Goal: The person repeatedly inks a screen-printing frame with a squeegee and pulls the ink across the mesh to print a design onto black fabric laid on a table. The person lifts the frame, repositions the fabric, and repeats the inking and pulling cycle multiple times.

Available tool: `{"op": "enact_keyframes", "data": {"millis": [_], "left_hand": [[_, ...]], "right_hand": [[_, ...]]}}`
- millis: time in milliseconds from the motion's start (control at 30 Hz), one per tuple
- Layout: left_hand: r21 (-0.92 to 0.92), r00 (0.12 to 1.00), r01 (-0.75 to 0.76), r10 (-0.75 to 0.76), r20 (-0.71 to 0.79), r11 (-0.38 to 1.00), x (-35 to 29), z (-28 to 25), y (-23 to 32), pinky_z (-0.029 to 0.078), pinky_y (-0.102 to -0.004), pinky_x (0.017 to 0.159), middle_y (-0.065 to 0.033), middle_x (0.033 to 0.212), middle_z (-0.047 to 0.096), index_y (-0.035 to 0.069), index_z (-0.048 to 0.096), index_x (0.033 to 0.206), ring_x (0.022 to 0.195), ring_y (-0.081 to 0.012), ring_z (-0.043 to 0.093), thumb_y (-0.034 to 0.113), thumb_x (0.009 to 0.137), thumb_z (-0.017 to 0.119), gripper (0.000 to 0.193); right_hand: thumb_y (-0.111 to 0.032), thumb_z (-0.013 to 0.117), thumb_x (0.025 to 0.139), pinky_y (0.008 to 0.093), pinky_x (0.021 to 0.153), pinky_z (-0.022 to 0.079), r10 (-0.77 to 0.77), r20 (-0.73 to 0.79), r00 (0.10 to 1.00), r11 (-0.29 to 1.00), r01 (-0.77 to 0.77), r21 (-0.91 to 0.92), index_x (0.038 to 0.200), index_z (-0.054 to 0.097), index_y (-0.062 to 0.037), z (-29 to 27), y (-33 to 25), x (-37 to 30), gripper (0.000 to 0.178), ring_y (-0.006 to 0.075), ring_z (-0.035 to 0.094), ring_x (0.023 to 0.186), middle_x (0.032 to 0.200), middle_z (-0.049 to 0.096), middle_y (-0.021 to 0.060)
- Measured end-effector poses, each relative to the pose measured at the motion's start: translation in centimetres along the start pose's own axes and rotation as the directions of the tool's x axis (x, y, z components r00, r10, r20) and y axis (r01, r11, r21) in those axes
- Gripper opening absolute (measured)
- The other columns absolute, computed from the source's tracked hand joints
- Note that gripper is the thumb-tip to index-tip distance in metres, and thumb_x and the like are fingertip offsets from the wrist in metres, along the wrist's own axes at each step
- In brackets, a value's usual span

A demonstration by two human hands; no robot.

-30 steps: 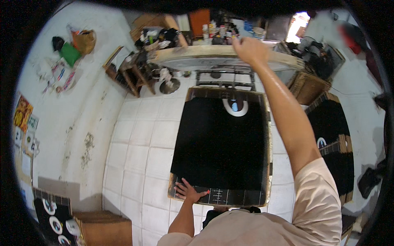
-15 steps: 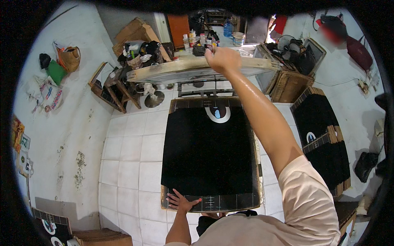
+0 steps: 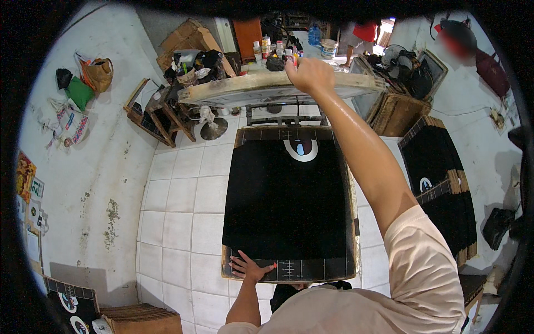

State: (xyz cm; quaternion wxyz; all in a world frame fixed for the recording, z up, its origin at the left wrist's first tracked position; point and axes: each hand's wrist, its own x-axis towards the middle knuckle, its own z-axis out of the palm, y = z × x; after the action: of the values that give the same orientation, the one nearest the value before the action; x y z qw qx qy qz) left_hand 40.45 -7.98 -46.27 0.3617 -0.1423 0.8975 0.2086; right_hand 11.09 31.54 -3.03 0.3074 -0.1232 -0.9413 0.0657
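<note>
**Right hand (image 3: 312, 77) on a raised pale wooden frame (image 3: 261, 83), left hand (image 3: 251, 270) flat on a dark, white-lined rectangular board (image 3: 318, 269)**

The frame's long bar stretches across the upper centre of the frame, beyond the board's top edge, with a greyish panel showing beneath it. The right hand's fingers are closed over this bar, some of their tips hidden from view. The bare right forearm runs up from a beige short sleeve (image 3: 417, 245) at lower right.

At lower centre, the left hand's fingers are spread and hold nothing, resting on the board's lower-left corner; the thumb points toward a small red mark (image 3: 275, 265).

Black cloth (image 3: 283, 206) covers most of the board in the middle of the picture. Near its top edge is an eye-shaped print (image 3: 301, 149) with a white outline and a light blue patch.

White square floor tiles (image 3: 172, 228) show left of the board. More black cloth-covered boards (image 3: 431, 147) lie at centre right. At upper centre, a pale tabletop (image 3: 305, 53) carries small bottles and jars (image 3: 266, 50); near its right end stands a person in a red top (image 3: 364, 32).
</note>
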Motion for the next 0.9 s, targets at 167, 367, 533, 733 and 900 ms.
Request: {"op": "enact_keyframes", "data": {"millis": [167,367,533,733,900], "left_hand": [[0.013,1.000,0.008,-0.008,-0.006,1.000,0.1,-0.2,0.1,-0.015,-0.0699,0.117,-0.0350,0.158,-0.038,0.010,-0.034,0.157,0.147,-0.0511,-0.036,0.069,0.052,0.096,0.177],[0.030,1.000,0.023,-0.023,-0.012,0.999,-0.3,-0.4,0.4,-0.012,-0.0703,0.118,-0.0337,0.159,-0.038,0.011,-0.035,0.156,0.149,-0.0502,-0.034,0.067,0.052,0.096,0.177],[-0.003,1.000,-0.001,0.001,0.018,1.000,-0.9,-0.9,0.8,-0.012,-0.0693,0.118,-0.0348,0.157,-0.041,0.010,-0.037,0.155,0.148,-0.0511,-0.036,0.059,0.058,0.097,0.173],[0.013,1.000,0.024,-0.024,0.007,1.000,-1.4,-1.2,1.2,-0.014,-0.0673,0.119,-0.0347,0.157,-0.041,0.011,-0.037,0.155,0.149,-0.0499,-0.036,0.056,0.060,0.098,0.171],[0.021,0.999,0.032,-0.032,0.004,0.999,-1.5,-1.1,1.2,-0.014,-0.0669,0.119,-0.0341,0.158,-0.039,0.011,-0.036,0.156,0.149,-0.0498,-0.035,0.056,0.059,0.098,0.171]], "right_hand": [[-0.054,0.044,0.098,0.0529,0.078,0.057,0.011,-0.006,1.000,1.000,-0.011,-0.015,0.095,0.079,-0.0039,0.1,-0.2,0.4,0.061,0.0418,0.074,0.087,0.090,0.076,0.0219],[-0.054,0.046,0.097,0.0513,0.081,0.058,0.023,0.010,1.000,1.000,-0.023,-0.016,0.098,0.079,-0.0031,0.0,-0.2,0.5,0.061,0.0389,0.074,0.092,0.095,0.077,0.0201],[-0.054,0.045,0.098,0.0518,0.082,0.058,0.018,0.003,1.000,1.000,-0.018,-0.011,0.098,0.079,-0.0026,0.1,-0.1,0.3,0.062,0.0401,0.074,0.091,0.094,0.077,0.0205],[-0.053,0.045,0.097,0.0522,0.080,0.058,-0.004,-0.042,0.999,1.000,0.005,0.021,0.092,0.079,-0.0015,0.4,0.0,-0.3,0.063,0.0411,0.074,0.087,0.089,0.076,0.0224],[-0.052,0.045,0.097,0.0535,0.079,0.057,-0.024,-0.051,0.998,0.999,0.026,0.036,0.093,0.079,-0.0033,0.6,0.1,-0.8,0.060,0.0415,0.073,0.087,0.089,0.075,0.0232]]}}
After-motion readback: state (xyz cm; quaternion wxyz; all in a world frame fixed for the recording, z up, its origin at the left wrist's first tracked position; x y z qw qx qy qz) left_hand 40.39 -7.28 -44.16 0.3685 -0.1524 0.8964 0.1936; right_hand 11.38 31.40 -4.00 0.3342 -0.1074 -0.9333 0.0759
